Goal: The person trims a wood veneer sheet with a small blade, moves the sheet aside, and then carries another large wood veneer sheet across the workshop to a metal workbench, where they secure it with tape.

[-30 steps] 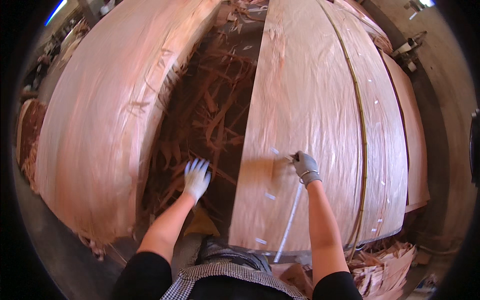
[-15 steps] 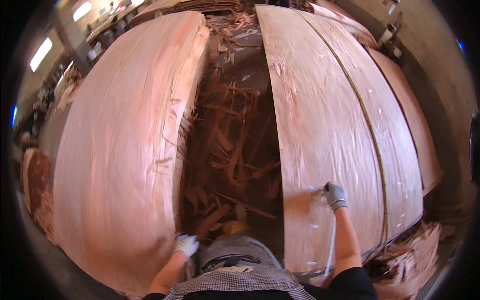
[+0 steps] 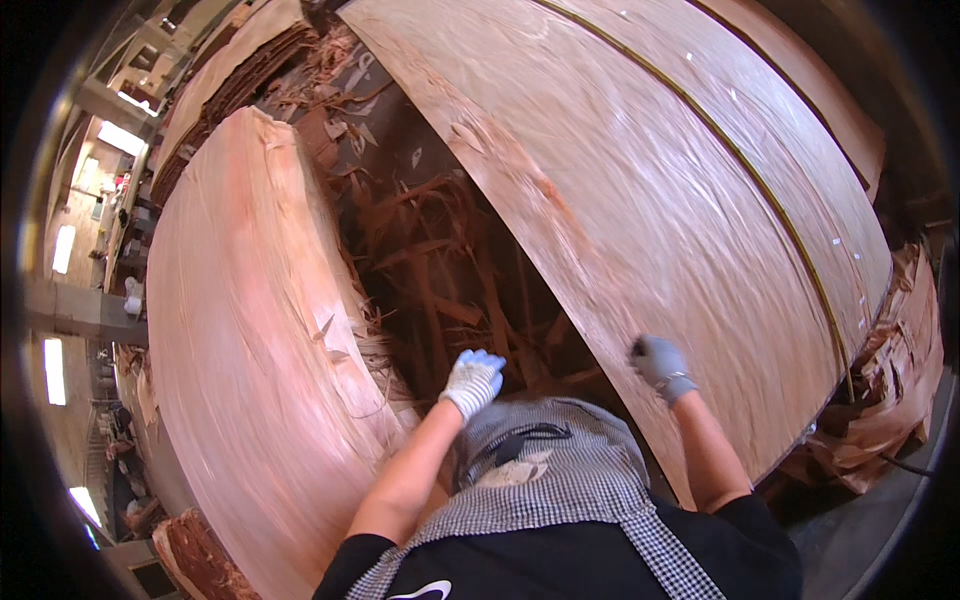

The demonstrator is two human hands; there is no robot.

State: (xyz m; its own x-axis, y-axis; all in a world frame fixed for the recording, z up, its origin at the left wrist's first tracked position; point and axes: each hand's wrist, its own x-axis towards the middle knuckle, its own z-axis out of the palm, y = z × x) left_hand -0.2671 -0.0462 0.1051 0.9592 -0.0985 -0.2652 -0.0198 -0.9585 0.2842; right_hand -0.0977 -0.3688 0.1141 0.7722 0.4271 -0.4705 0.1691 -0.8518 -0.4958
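My left hand, in a white and blue glove, is raised in front of my apron, over the gap between two stacks of thin wood sheets. Its fingers look curled; what they hold, if anything, is hidden. The left stack's ragged edge is nearest to it. My right hand, in a grey glove with dark fingertips, is closed just over or on the pale top sheet of the right stack, near its inner edge. I cannot make out anything in its grip, nor whether it touches the sheet.
Torn veneer strips litter the dark floor between the stacks. A long thin pole lies along the right stack, with small white bits beyond it. Crumpled veneer is heaped at the right. Another sheet stack stands far left.
The view has swung round, so the stacks appear slanted. My left hand has left the left stack's edge and moved right, before my apron. The white strip beside my right forearm no longer shows.
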